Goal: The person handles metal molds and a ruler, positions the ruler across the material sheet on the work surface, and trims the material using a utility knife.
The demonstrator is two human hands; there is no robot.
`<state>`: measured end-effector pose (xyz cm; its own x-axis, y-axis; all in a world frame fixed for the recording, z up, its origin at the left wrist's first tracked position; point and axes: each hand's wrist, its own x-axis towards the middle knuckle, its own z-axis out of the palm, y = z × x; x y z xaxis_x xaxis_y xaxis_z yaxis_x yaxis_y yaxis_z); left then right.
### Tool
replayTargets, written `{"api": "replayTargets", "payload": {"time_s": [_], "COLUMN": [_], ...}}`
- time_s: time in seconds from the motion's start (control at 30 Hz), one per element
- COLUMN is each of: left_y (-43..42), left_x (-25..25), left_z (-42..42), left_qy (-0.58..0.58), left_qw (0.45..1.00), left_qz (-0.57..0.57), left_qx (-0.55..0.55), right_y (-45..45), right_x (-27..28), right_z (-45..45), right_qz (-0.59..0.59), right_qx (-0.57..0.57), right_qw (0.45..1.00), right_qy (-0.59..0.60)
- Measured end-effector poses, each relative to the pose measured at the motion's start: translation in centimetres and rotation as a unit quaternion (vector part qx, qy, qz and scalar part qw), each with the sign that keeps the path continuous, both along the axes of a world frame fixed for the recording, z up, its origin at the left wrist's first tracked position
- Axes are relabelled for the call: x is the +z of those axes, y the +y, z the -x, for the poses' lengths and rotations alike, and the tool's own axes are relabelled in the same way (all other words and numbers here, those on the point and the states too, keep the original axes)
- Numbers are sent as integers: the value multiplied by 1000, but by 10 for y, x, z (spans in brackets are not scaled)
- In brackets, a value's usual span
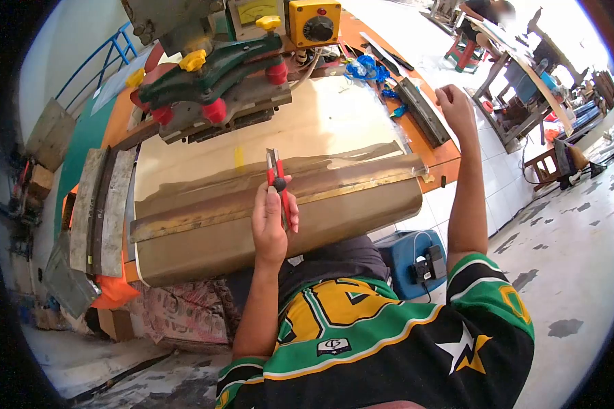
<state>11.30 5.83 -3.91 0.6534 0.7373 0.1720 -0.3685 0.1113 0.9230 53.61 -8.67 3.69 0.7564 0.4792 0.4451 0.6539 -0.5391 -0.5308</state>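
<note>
My left hand (271,221) is closed around a red utility knife (280,183) with a black knob, held upright with its metal end away from me. Beneath it lies brown, film-like sheet material (334,217), draped over the table's front edge. A long, stained metal strip (211,217) runs across this sheet. Out to the right, my right hand (456,108) is raised with its fingers curled in, apart from the sheet. Whatever it may hold is hidden.
A machine head with a green clamp (218,68) and yellow knobs overhangs the table. Metal bars (109,211) stand at the left, another bar (423,112) lies at the right near blue plastic (367,68). A blue container (413,255) is beside me. Another person (481,17) sits farther back.
</note>
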Motion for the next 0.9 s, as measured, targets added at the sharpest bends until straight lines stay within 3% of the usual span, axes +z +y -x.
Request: {"api": "replayTargets", "payload": {"time_s": [0.07, 0.23, 0.37, 0.47, 0.53, 0.6, 0.7, 0.9], "left_y": [1, 1, 1, 2, 3, 2, 1, 2], "left_x": [1, 0, 1, -1, -3, -3, -1, -2], "left_z": [0, 0, 0, 0, -1, 0, 0, -1], "left_qy": [-13, -20, -9, -16, -19, -22, -35, -34], "left_qw": [1000, 1000, 1000, 1000, 1000, 1000, 999, 999], "left_qz": [15, 20, 25, 19, 18, 20, 23, 19], "left_qx": [-8, -10, -10, -16, -10, -1, 3, -2], "right_y": [-16, -14, -6, -3, -1, -2, -9, -23], "right_x": [-46, -62, -68, -64, -58, -59, -65, -50], "right_z": [-92, -94, -101, -116, -122, -126, -117, -90], "right_qz": [117, 200, 177, 180, 170, 183, 48, -21], "right_qx": [1, 17, 14, 30, 59, 64, 76, 76], "right_qw": [993, 980, 984, 983, 972, 967, 979, 985], "right_qy": [0, -10, -35, 23, 153, 163, 181, 156]}}
